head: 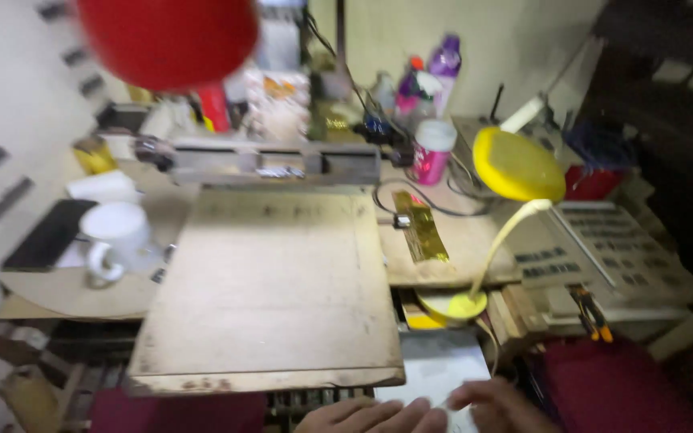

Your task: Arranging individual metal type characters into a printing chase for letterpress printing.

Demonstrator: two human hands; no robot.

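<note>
Head view: both hands, left point(366, 417) and right point(495, 407), rest flat with fingers extended on a white sheet point(435, 369) at the bench's point(459, 240) near edge, grasping nothing; the board point(270, 281) lies bare, work seemingly just beginning.

Both hands sit at the bench's near edge, left hand point(370, 417) and right hand point(495, 407) flat on a white sheet point(435, 365), fingertips nearly meeting. Just beyond them: a worn wooden board point(270, 281). Past the right hand, a yellow lamp point(515, 164). White mug point(114, 232) far left.
</note>
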